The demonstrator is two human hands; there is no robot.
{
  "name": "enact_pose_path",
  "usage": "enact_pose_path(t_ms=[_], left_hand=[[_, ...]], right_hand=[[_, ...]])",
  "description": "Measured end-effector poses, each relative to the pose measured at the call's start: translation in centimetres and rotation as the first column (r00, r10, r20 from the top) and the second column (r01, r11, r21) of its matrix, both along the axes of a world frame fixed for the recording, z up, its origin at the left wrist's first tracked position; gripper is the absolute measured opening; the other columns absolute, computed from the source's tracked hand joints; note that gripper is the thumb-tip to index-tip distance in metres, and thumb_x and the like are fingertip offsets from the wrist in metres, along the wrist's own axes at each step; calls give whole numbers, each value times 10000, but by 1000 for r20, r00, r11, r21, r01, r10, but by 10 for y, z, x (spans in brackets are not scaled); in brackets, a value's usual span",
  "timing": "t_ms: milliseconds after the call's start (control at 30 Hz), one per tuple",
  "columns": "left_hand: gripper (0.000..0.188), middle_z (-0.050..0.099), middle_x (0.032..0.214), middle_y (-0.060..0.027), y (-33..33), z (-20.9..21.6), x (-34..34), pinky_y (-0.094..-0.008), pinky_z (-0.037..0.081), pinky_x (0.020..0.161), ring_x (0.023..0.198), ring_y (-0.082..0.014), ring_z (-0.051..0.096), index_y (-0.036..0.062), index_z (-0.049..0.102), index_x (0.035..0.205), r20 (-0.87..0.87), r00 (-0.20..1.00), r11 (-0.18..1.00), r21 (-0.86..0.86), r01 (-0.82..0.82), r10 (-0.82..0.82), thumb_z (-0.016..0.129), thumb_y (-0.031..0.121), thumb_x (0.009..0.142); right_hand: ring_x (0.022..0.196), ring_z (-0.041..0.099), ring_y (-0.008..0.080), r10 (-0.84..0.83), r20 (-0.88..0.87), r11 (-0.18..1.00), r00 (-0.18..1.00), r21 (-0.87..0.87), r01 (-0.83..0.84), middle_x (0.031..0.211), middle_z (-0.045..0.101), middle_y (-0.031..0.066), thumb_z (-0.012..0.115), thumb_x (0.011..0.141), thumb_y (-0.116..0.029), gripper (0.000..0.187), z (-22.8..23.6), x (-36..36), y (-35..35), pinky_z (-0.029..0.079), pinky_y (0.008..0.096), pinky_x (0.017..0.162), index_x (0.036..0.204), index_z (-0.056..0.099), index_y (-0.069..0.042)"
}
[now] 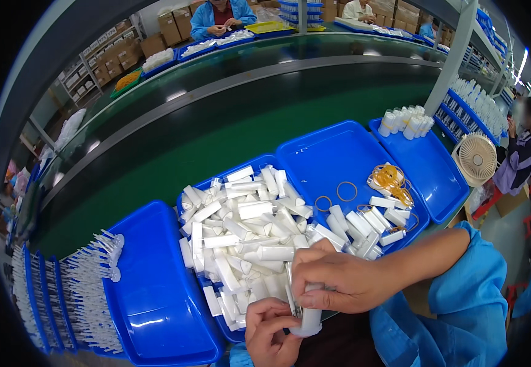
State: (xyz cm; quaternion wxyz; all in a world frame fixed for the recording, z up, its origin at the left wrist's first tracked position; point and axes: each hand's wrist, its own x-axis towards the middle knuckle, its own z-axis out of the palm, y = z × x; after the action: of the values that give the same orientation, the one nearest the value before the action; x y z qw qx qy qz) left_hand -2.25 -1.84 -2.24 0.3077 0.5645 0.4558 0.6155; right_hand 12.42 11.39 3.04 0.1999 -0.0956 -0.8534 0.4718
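Note:
Low in front of me, a white flanged plastic tube (310, 319) stands near upright between my hands, its wide rim at the bottom. My left hand (273, 333) is closed around its lower left side, fingertips at the rim. From above, my right hand (346, 280) grips the upper part with curled fingers and thumb. Whatever lies under the right fingers is hidden. Just beyond the hands, a blue tray holds a heap of white plastic pieces (256, 211). To its right, another blue tray (320, 150) carries more white pieces and a bunch of yellow rubber bands (391, 180).
At left stand a blue tray (155, 275) and racks of white stemmed parts (91, 293). Bundled white tubes (405, 121) sit on the right tray, near a fan (477, 158). A green conveyor belt (216, 131) runs beyond; co-workers sit across it and to the right.

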Motion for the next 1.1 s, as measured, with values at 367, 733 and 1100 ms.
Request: enact_pose_path(t_ms=[367, 733, 1100], left_hand=[[188, 609, 895, -151, 15, 4, -6, -415, 369, 847, 998, -314, 489, 32, 562, 850, 220, 962, 972, 132, -196, 164, 680, 40, 703], [123, 609, 795, -98, 5, 13, -25, -435, 327, 887, 1004, -329, 474, 30, 652, 810, -67, 986, 981, 125, -145, 154, 695, 74, 703], [59, 601, 785, -71, 11, 22, -11, -422, 321, 874, 844, -247, 495, 40, 660, 805, -164, 981, 989, 122, -80, 100, 657, 60, 750]], right_hand=[[990, 520, 263, -390, 336, 777, 857, 620, 110, 964, 628, 113, 566, 849, -249, 269, -37, -92, 147, 380, 387, 861, 1013, 619, -43], [1083, 475, 214, -29, -43, 707, 999, 706, 51, 1082, 578, -15, 658, 718, -82, 362, -17, -49, 99, 312, 403, 820, 1062, 611, -185], [871, 542, 180, 155, -79, 840, 985, 536, -89, 939, 568, -9, 681, 769, -171, 254, 9, -8, 67, 335, 334, 755, 1019, 669, -210]])
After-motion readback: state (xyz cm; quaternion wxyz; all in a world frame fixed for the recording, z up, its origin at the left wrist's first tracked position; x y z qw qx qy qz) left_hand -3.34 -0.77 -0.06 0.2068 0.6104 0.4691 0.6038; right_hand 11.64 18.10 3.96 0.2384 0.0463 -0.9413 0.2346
